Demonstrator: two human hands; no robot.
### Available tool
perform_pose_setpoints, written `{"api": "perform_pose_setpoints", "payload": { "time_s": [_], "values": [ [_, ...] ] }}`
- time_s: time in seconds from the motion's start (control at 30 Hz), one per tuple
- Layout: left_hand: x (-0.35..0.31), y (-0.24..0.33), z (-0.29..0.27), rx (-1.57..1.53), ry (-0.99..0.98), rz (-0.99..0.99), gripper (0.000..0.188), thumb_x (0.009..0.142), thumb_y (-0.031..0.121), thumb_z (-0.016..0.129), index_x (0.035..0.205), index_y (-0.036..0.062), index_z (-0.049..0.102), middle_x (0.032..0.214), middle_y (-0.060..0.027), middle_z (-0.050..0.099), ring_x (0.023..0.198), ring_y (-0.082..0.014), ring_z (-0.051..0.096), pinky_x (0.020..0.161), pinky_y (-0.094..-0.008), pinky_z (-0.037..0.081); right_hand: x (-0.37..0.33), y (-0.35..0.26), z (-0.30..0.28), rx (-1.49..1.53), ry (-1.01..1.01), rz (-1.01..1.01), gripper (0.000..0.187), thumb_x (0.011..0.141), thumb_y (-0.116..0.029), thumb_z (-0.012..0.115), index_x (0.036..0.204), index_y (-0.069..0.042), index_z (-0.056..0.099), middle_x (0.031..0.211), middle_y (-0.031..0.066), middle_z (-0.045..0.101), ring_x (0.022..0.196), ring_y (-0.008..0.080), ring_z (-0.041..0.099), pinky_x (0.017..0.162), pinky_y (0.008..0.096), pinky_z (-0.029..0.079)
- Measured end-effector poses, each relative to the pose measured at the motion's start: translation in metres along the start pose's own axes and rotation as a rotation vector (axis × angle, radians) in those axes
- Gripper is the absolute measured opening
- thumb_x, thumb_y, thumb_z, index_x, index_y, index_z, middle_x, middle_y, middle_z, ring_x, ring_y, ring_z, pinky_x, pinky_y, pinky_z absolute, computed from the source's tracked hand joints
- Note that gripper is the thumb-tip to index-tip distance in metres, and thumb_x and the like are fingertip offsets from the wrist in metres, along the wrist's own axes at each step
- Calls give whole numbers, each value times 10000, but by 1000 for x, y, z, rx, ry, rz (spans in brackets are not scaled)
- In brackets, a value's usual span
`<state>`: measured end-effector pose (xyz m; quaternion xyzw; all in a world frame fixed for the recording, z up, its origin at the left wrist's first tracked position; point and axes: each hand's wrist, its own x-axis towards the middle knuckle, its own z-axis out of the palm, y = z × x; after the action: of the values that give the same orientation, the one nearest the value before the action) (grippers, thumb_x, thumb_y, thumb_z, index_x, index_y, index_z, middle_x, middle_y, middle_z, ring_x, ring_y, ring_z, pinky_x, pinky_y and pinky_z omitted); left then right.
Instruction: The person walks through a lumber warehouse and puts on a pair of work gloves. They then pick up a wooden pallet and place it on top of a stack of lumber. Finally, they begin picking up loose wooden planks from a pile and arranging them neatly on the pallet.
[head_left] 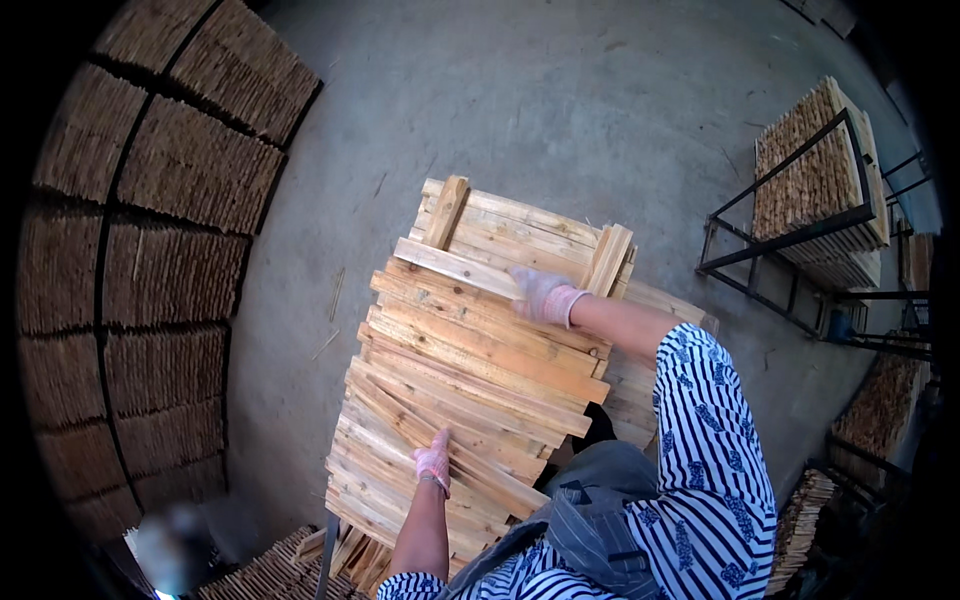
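Both gloved hands lie flat, fingers spread, on a stack of rough wooden slats [470,370], the left hand [434,462] pressing its near end and the right hand [541,294] on a slat near two upright blocks [447,210], above bare concrete floor [560,100] between stacked timber [150,250] and a metal rack [800,215].

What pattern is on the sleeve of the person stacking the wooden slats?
Dark blue and white stripes on the sleeve, best seen in the head view, above the wooden slats.
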<state>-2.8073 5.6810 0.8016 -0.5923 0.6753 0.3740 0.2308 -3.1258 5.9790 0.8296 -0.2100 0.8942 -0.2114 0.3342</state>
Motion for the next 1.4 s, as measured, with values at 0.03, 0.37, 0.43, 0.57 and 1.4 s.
{"api": "perform_pose_setpoints", "payload": {
  "time_s": [0.03, 0.37, 0.43, 0.57, 1.4],
  "values": [
    [25, -27, -6, -8, 8, 31, 1027, 818, 546, 712, 1477, -50, 197, 1476, -227, 445, 1272, -315, 518, 1057, -408, 406, 7, -12, -25, -5, -63, -35, 751, 941, -415, 579, 1511, -33, 273, 1409, 249, 492, 1211, 398, 563, 1036, 419, 453],
    [-41, 34, -3, -125, 47, -92, 1195, 759, 526, 792, 1488, -118, 97, 1470, -288, 409, 1314, -310, 469, 1094, -377, 377, 13, 15, 2, -104, 209, 144, 863, 936, -634, 421, 1540, -45, 244, 1530, 241, 346, 1421, 371, 331, 1173, 460, 241],
    [-35, 32, -3, -157, 38, -85, 1198, 741, 516, 809, 1484, -111, 110, 1455, -280, 433, 1296, -316, 487, 1088, -387, 384, 9, 8, -5, -93, 191, 175, 845, 938, -605, 437, 1534, -34, 257, 1519, 237, 362, 1431, 353, 319, 1193, 449, 191],
    [-18, 6, -19, -709, -282, 165, 760, 831, 296, 795, 1392, -46, 413, 1295, -165, 585, 1181, -274, 568, 1026, -416, 464, -25, -41, -7, 48, 413, -23, 849, 905, -548, 573, 1505, -10, 305, 1508, 232, 390, 1413, 363, 361, 1166, 429, 278],
    [-27, 34, 34, 787, -4, 229, 1317, 778, 751, 583, 1515, -65, -141, 1579, -315, -171, 1459, -489, -191, 1169, -563, -100, -8, 8, -55, 183, -130, 146, 766, 942, -579, 508, 1531, -125, 324, 1320, 257, 581, 1196, 389, 581, 1006, 443, 453]
  ]
}}
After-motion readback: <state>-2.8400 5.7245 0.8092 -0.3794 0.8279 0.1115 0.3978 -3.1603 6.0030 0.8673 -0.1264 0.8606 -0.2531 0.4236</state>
